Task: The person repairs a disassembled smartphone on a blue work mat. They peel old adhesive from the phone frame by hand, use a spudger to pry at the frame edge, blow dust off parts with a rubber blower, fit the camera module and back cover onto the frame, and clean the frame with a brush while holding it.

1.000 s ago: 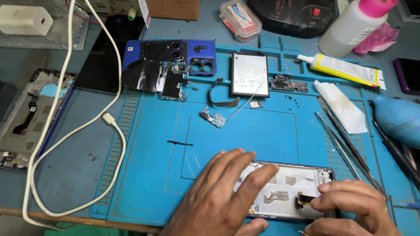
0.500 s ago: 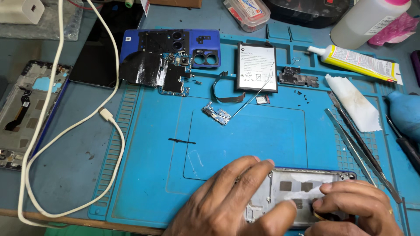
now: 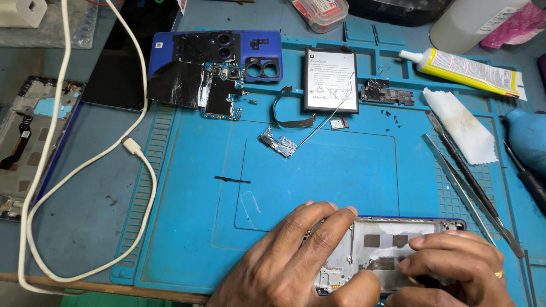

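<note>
A stripped phone frame (image 3: 392,241) lies on the blue repair mat (image 3: 187,227) at the near edge. My left hand (image 3: 296,261) presses flat on its left end, fingers spread over the frame. My right hand (image 3: 455,267), with a ring on one finger, rests on the frame's right end with fingertips pinched against the inner metal plate; whether they hold a small part is hidden.
On the mat lie a battery (image 3: 331,79), a motherboard with black tape (image 3: 210,91), a blue back cover (image 3: 250,51), a flex cable (image 3: 290,113), a small board (image 3: 277,142), tweezers (image 3: 466,176), a white cloth (image 3: 460,125), a glue tube (image 3: 460,71). A white cable (image 3: 85,170) and a second frame (image 3: 28,142) lie left.
The view has shifted down and closer. My right hand has slid left over the frame's inner plate; my left hand stays pressed on the frame.
</note>
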